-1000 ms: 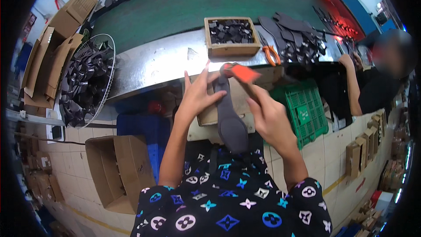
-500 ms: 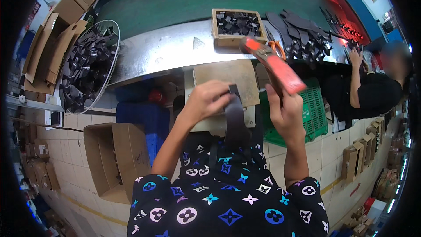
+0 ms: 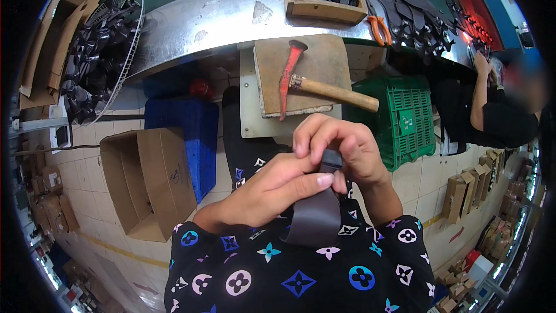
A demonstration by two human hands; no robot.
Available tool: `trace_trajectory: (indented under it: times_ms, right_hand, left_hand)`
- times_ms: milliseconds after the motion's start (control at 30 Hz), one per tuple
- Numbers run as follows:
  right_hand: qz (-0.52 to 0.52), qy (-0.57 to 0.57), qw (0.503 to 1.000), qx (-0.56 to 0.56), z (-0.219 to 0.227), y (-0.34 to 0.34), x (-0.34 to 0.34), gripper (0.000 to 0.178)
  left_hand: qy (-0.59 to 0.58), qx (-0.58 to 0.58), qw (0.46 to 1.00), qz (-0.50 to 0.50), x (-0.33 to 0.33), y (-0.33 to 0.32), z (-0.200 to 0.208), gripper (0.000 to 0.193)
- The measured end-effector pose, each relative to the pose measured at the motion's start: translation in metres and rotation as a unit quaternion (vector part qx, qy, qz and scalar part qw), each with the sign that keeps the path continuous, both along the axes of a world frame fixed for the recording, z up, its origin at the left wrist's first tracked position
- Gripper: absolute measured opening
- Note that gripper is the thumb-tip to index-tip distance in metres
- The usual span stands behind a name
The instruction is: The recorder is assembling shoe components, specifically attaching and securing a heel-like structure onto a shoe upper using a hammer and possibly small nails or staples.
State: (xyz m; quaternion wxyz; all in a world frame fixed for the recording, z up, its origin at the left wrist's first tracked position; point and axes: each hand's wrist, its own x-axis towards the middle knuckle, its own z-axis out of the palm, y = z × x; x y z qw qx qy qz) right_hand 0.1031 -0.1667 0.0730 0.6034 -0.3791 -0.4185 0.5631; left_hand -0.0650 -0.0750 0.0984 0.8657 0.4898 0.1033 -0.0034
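Note:
A dark, smooth strap (image 3: pixel 315 220) hangs in front of my chest, with a small black clip (image 3: pixel 331 160) at its upper end. My left hand (image 3: pixel 269 188) is closed around the strap just below the clip, its thumb lying across it. Curled around the same end are the fingers of my right hand (image 3: pixel 356 148), which touch the clip and partly hide it. Beyond my hands, a hammer with a red head and wooden handle (image 3: pixel 336 91) lies on a worn brown board (image 3: pixel 327 52).
On the metal-edged bench stand a wooden box (image 3: pixel 324 10) of black clips, orange-handled pliers (image 3: pixel 379 29) and dark straps (image 3: pixel 405 6). A wire basket (image 3: pixel 139 29) full of black pieces is at left. A green crate (image 3: pixel 408 116) and a co-worker (image 3: pixel 489 98) are at right.
My right hand has put the hammer down on the board and moved to the strap's end. My left hand has brought the strap nearer my chest. The view has tilted down.

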Motion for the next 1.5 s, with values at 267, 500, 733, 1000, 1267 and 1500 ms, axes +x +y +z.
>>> trace_trajectory:
  times_ms: [267,500,733,1000,1267,1500]
  right_hand:
    - [-0.046,-0.044,0.996,0.063,-0.011,0.012,-0.016,0.055]
    - [-0.255,-0.187,0.949,-0.005,-0.03,-0.012,0.042,0.055]
    - [-0.359,-0.118,0.924,-0.054,-0.038,-0.037,0.07,0.045]
    - [-0.423,-0.105,0.897,-0.07,-0.054,-0.025,0.118,0.026]
    - [-0.607,-0.624,0.487,-0.067,-0.062,0.02,0.296,0.025]
    - [-0.651,-0.66,0.326,-0.185,-0.019,0.064,0.387,0.021]
  left_hand:
    - [-0.046,0.021,0.998,-0.043,-0.013,0.01,-0.013,0.035]
    - [0.148,0.425,0.629,0.634,-0.047,0.104,0.0,0.033]
    - [0.209,0.556,0.139,0.792,-0.22,0.337,-0.001,0.042]
    - [0.358,0.685,0.43,0.467,-0.413,0.509,0.012,0.06]
    - [0.469,0.693,0.446,0.318,-0.352,0.534,-0.019,0.06]
    - [0.627,0.671,0.224,0.326,-0.346,0.442,-0.029,0.07]
